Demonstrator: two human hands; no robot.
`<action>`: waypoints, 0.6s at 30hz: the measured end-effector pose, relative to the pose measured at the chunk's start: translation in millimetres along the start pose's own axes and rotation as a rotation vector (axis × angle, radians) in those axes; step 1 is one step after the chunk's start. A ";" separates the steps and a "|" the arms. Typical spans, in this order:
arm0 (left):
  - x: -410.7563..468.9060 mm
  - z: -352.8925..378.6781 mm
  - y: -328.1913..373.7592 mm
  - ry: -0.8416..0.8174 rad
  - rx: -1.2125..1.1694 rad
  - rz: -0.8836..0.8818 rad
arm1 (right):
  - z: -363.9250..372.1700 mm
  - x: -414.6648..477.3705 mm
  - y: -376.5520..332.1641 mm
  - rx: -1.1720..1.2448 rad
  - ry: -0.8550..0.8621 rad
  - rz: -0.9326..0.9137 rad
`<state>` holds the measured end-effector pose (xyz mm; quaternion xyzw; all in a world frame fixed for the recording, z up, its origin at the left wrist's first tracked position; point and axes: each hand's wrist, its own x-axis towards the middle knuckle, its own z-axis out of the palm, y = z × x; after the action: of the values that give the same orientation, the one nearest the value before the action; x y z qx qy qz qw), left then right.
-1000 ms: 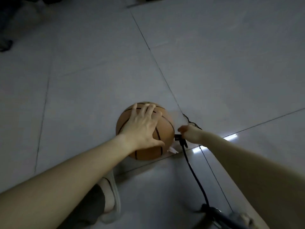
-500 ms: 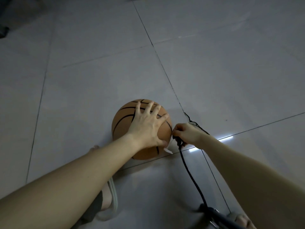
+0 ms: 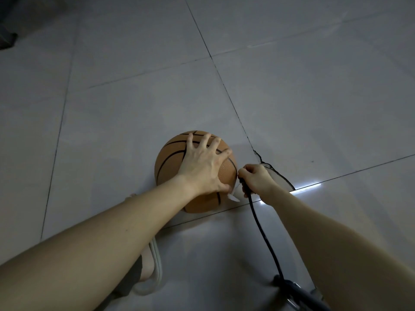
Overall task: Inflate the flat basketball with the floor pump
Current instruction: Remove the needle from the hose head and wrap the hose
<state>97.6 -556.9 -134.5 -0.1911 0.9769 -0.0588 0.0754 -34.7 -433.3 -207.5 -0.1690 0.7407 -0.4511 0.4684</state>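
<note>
Right hand (image 3: 256,178): fingers curled, pinching the end of the hose (image 3: 262,232) against the 3 o'clock side of the basketball (image 3: 170,160). Needle not visible, so I can't tell if it's seated. Ball sits at 9 o'clock from the pinch, touching it. Left hand (image 3: 203,168) is the one on the ball, fingers splayed over the top, pressing it onto the floor (image 3: 112,131). Hose axis runs from the pinch toward 5 o'clock, to the pump (image 3: 296,290). The next push probably goes toward 9, into the left-hand brace.
</note>
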 end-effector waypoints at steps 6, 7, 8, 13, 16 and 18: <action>1.3 0.3 -1.0 -0.005 -0.004 -0.003 | -3.8 2.1 0.6 -0.004 0.009 0.004; 0.8 0.0 -0.8 -0.006 -0.001 -0.005 | -5.1 1.6 1.3 -0.007 0.016 0.010; 0.6 -0.2 -2.2 -0.007 -0.002 -0.013 | -8.3 0.5 1.5 -0.008 0.033 0.017; 5.6 -2.1 -12.0 -0.014 -0.040 -0.075 | -51.6 -15.4 3.4 0.053 0.143 0.079; 10.8 -6.4 1.3 -0.034 0.001 -0.033 | -63.0 -24.9 -10.5 0.114 0.074 0.076; 9.7 -8.0 9.2 -0.052 0.017 -0.020 | -62.5 -32.7 -21.9 0.131 0.004 0.071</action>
<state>84.0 -551.4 -129.1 -0.2018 0.9721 -0.0628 0.1018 -74.9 -391.2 -162.0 -0.1108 0.7160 -0.4818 0.4929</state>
